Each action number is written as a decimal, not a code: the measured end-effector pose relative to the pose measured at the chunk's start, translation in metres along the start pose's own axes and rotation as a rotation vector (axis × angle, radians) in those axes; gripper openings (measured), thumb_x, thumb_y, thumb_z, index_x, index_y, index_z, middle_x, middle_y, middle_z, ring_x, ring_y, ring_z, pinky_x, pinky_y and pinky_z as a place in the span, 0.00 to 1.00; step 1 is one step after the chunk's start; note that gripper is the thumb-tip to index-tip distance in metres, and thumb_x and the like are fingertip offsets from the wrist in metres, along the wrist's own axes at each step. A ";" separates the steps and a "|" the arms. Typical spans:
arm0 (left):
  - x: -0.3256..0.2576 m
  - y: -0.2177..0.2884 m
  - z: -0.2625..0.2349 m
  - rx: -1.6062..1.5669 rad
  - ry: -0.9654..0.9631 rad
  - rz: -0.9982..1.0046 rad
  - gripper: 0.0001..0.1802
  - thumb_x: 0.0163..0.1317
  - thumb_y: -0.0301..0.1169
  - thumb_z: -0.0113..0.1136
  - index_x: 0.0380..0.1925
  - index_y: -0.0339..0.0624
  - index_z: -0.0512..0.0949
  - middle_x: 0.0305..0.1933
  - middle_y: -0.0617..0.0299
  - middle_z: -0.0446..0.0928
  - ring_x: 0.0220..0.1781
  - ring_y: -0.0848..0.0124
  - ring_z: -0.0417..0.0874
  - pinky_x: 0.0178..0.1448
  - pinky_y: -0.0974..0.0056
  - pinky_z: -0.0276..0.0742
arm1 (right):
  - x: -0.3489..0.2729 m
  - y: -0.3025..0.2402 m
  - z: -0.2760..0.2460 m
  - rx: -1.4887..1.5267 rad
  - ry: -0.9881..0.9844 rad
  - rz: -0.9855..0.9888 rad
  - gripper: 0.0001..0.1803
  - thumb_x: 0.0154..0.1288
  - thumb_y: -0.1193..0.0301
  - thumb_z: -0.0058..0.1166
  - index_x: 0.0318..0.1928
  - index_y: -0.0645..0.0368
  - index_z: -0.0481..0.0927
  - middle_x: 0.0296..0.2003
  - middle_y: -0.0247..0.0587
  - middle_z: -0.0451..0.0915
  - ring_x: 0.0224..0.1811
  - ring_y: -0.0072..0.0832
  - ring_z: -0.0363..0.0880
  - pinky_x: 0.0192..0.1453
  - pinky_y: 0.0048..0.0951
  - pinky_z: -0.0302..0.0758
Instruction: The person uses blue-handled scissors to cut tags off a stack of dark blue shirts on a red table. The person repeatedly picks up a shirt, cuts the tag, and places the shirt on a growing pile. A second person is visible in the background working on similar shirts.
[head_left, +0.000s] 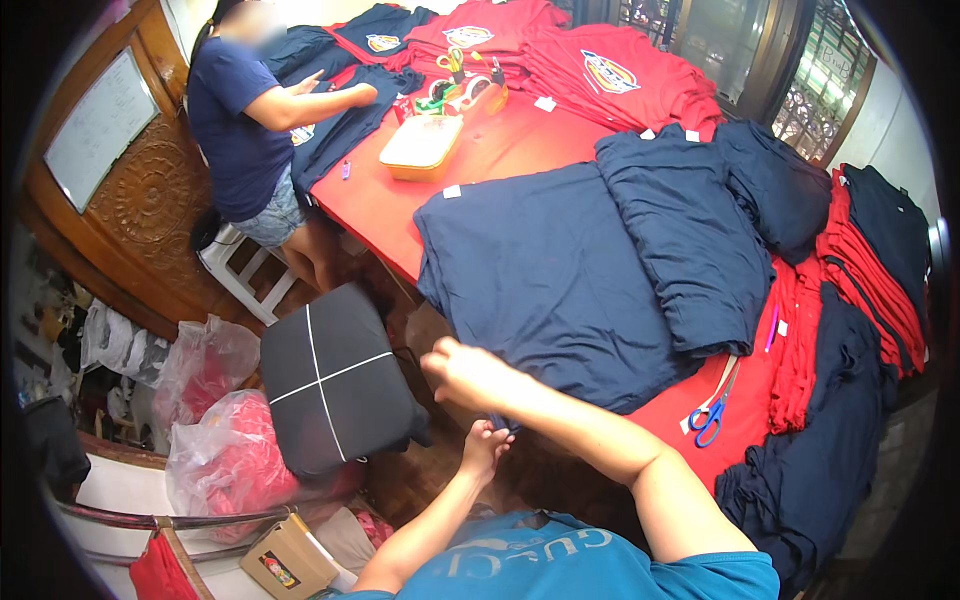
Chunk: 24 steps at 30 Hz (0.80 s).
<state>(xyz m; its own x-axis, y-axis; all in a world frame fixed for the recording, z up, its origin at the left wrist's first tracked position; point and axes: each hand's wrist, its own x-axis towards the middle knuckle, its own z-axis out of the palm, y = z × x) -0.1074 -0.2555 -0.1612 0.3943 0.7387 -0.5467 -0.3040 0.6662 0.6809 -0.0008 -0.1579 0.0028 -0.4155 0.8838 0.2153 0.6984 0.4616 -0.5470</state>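
My left hand (485, 450) is closed, low in front of my body, on a small piece of dark navy cloth (498, 424). Above it, my right hand (462, 375) reaches across to the left with its fingers curled in. Whether it holds anything small or thin, I cannot make out. Both hands are off the near left edge of the red-covered table (375, 225). Right beside them, a navy shirt (540, 270) lies spread on the table, its near edge next to my right forearm. Another navy garment (685, 240), folded, lies along its right side.
Blue-handled scissors (708, 422) lie at the table's near right, by red and navy garment piles (868, 270). A yellow tub (422, 148) and tape dispensers (455, 95) stand farther back. A black cushioned seat (335, 380) is at left. Another person (240, 110) handles navy shirts at far left.
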 end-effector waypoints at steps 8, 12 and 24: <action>-0.052 0.053 0.016 -0.153 -0.098 0.096 0.02 0.67 0.27 0.56 0.38 0.46 0.76 0.38 0.66 0.78 0.40 0.73 0.79 0.48 0.64 0.76 | 0.012 0.214 -0.099 -0.322 0.255 0.718 0.27 0.61 0.53 0.55 0.55 0.58 0.76 0.59 0.53 0.72 0.68 0.49 0.62 0.71 0.59 0.56; -0.062 0.087 0.017 -0.164 0.014 0.288 0.03 0.67 0.27 0.55 0.37 0.44 0.78 0.43 0.64 0.80 0.47 0.73 0.80 0.54 0.63 0.74 | -0.010 0.036 -0.102 -0.095 0.042 -0.029 0.34 0.52 0.48 0.65 0.54 0.55 0.77 0.51 0.50 0.76 0.59 0.50 0.70 0.64 0.55 0.64; -0.113 0.178 0.083 0.514 -0.572 0.295 0.15 0.65 0.28 0.61 0.51 0.38 0.78 0.50 0.61 0.78 0.53 0.75 0.77 0.59 0.68 0.72 | -0.275 0.178 -0.291 -0.233 1.291 0.735 0.23 0.60 0.73 0.57 0.55 0.72 0.75 0.49 0.54 0.80 0.51 0.36 0.79 0.58 0.33 0.72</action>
<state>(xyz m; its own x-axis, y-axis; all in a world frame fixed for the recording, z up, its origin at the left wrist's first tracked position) -0.1343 -0.2291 0.0618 0.7837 0.6169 -0.0723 -0.0839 0.2205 0.9718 0.4074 -0.2964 0.0821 0.7571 0.3182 0.5706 0.6432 -0.2101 -0.7363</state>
